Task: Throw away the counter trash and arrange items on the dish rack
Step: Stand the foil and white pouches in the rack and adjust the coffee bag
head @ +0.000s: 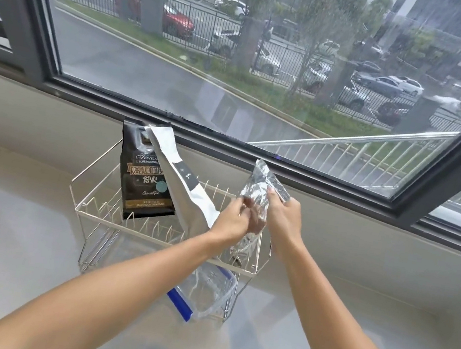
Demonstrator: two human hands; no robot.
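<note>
A wire dish rack point(88, 207) stands on the pale counter below the window. A black coffee bag point(144, 178) stands upright at its back left, and a white pouch point(189, 195) leans against it. Over the rack's right side, both hands hold a silver foil bag point(261, 179). My right hand point(283, 213) grips its upper part. My left hand point(234, 220) pinches its middle from the left. The bag's lower end hangs down into the rack behind my left hand.
A clear plastic container with a blue-edged lid point(204, 291) sits under the rack's front right. The counter point(15, 246) stretches to both sides. The window sill point(341, 192) runs just behind the rack.
</note>
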